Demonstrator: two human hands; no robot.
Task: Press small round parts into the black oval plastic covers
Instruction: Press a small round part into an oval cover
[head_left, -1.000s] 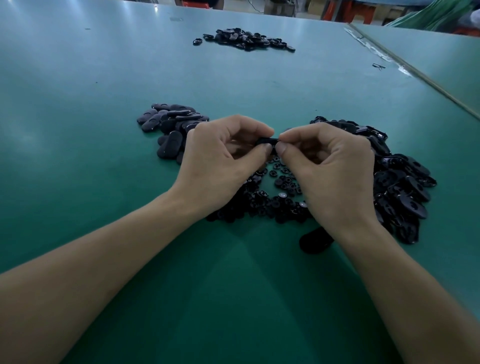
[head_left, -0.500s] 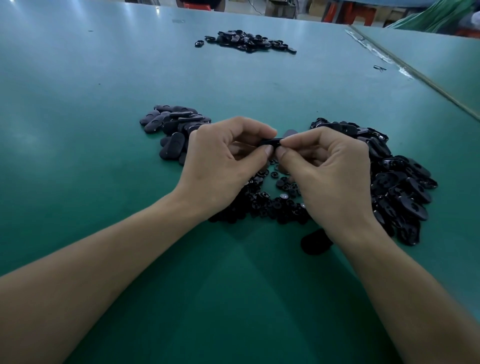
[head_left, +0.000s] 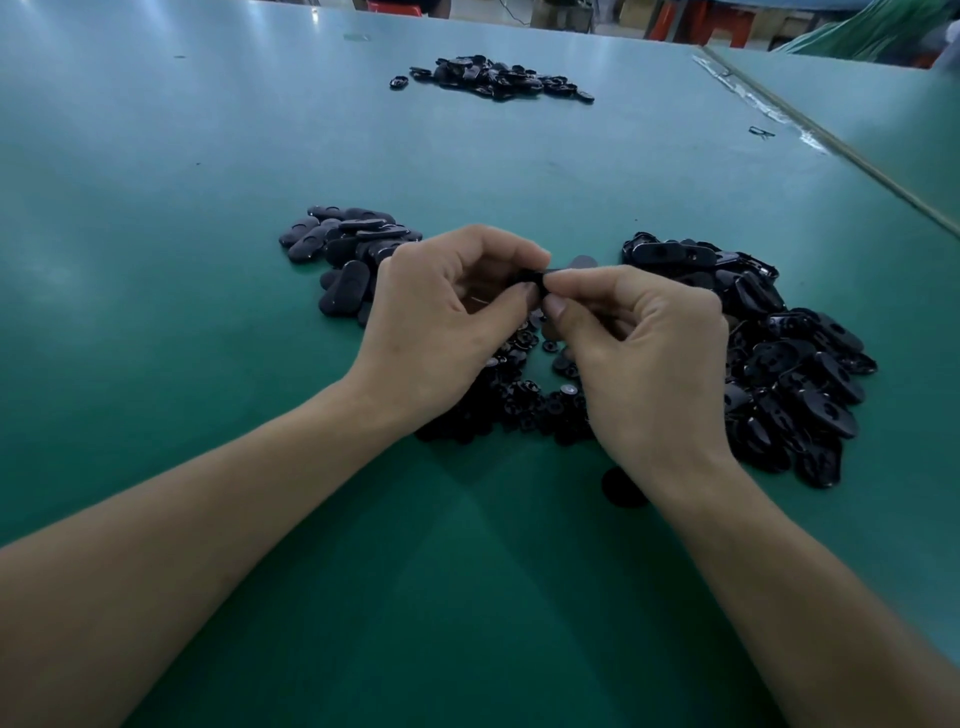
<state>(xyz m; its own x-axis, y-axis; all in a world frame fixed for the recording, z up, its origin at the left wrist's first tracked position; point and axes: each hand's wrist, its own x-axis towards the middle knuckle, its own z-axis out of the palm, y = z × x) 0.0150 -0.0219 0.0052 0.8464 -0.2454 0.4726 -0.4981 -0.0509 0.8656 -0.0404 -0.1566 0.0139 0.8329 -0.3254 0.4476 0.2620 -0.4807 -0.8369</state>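
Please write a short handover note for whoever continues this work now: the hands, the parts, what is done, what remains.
Left hand and right hand both pinch one black oval plastic cover; whether its round part is seated cannot be seen.
Small round black parts lie on the green table under the hands.
Left pile of smooth-side-up covers: probably done.
Right pile of hollow-side-up covers: probably left.

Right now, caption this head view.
Left hand and right hand pinch one black oval cover over small round parts.
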